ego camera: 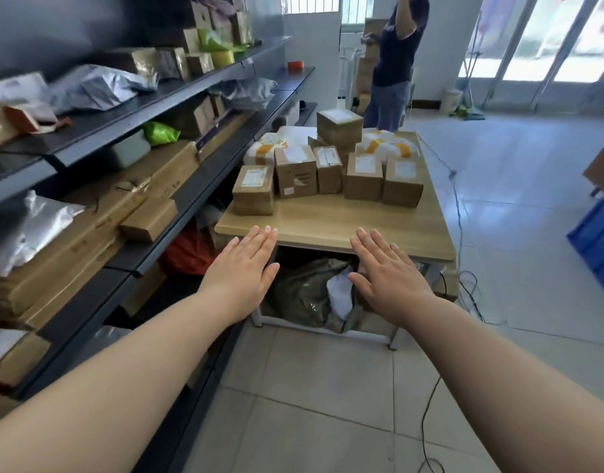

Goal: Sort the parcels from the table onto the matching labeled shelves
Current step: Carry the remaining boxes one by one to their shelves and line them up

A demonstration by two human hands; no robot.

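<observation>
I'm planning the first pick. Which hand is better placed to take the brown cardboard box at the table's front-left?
Left, probably. The open left hand hovers by the wooden table edge, almost directly below that brown cardboard box. The open right hand hangs farther right, nearer the right-side boxes.

Table (331, 220): pale wood-grain top, matt and smooth, on white-painted metal legs. Parcels (295, 172): brown matt cardboard with white paper labels; behind them, white plastic mailers (386, 145) with yellow tape. Shelves (130, 121): dark painted metal. Silver bags (102, 85) were crinkled, glossy plastic. Floor (328, 387): smooth, faintly shiny tile.
</observation>
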